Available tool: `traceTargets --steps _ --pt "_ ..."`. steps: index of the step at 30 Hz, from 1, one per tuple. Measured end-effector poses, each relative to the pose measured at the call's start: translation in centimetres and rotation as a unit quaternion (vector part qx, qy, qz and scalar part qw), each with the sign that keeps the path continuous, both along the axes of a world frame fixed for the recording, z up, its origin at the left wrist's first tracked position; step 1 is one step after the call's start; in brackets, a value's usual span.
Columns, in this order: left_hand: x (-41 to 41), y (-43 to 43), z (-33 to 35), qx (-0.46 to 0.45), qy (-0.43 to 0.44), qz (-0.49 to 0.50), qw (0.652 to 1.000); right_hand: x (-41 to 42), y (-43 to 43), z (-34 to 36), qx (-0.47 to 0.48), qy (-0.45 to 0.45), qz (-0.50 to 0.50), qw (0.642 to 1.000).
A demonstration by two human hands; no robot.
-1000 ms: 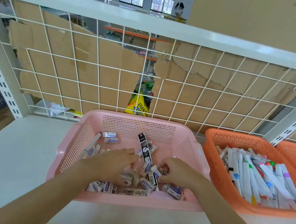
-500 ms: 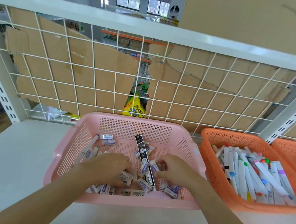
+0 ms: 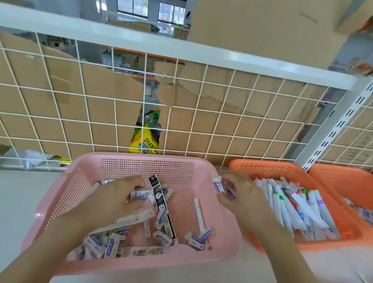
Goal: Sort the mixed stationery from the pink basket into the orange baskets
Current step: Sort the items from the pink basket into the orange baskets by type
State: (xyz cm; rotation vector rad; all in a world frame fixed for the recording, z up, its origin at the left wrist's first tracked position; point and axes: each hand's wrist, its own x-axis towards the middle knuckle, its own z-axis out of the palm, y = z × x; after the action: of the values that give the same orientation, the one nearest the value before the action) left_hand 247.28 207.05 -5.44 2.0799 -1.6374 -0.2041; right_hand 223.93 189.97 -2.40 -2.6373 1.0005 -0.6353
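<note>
Erasers (image 3: 141, 193), small white blocks in purple-printed sleeves, are clutched in both hands. The left hand (image 3: 108, 202) curls round a few low inside the pink basket (image 3: 136, 157), just beside a long black box (image 3: 161, 203), and the right hand (image 3: 243, 200) pinches a few more up by the basket's right wall, near its rim. Half a second ago both hands were buried close together in the heap; the right one has since lifted away to the right, baring a white pen (image 3: 198, 215) on the perforated plastic floor. More erasers and a barcoded strip (image 3: 144, 251) lie piled along the near wall. Just beside the pink basket on the right stands an orange basket (image 3: 267, 167) of the same holed plastic, filled with white markers (image 3: 287, 206) with coloured caps. A second orange basket (image 3: 344, 181) sits further right, its contents blurred. All rest on a smooth white shelf (image 3: 7, 195). Behind runs a white wire grid (image 3: 84, 103) backed by torn brown cardboard (image 3: 62, 110), with a yellow packet (image 3: 145, 143) showing through a gap. Above the rail are the dark windows (image 3: 133, 4) of a grey-walled room.
</note>
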Motion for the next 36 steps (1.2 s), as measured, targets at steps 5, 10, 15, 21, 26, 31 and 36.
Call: traceTargets --steps 5,10,15,21,26,31,36 --pt "-1.2 -1.0 1.0 -0.039 0.020 0.027 0.999 -4.4 -0.3 1.0 -0.028 -0.031 -0.064 0.997" --pt "-3.0 -2.8 1.7 -0.052 0.010 0.010 0.999 -9.5 -0.8 1.0 -0.036 -0.026 -0.140 0.989" --pt "-5.7 -5.7 2.1 -0.053 -0.016 0.008 0.998 -14.8 -1.7 0.8 -0.061 -0.021 -0.205 0.977" --pt "-9.7 -10.1 2.9 -0.058 -0.025 -0.001 0.998 -20.8 -4.2 0.6 -0.077 -0.025 -0.266 0.961" --pt "-13.8 -15.0 3.6 -0.066 -0.004 -0.032 0.997 -25.3 -8.1 0.8 -0.080 -0.033 -0.288 0.954" --pt "-18.8 -20.1 4.1 -0.071 -0.026 -0.044 0.996 -29.8 -13.0 1.2 -0.076 -0.025 -0.289 0.954" --pt "-25.1 -25.5 4.3 -0.078 -0.065 -0.055 0.993 -33.7 -17.9 0.9 -0.065 -0.031 -0.267 0.961"
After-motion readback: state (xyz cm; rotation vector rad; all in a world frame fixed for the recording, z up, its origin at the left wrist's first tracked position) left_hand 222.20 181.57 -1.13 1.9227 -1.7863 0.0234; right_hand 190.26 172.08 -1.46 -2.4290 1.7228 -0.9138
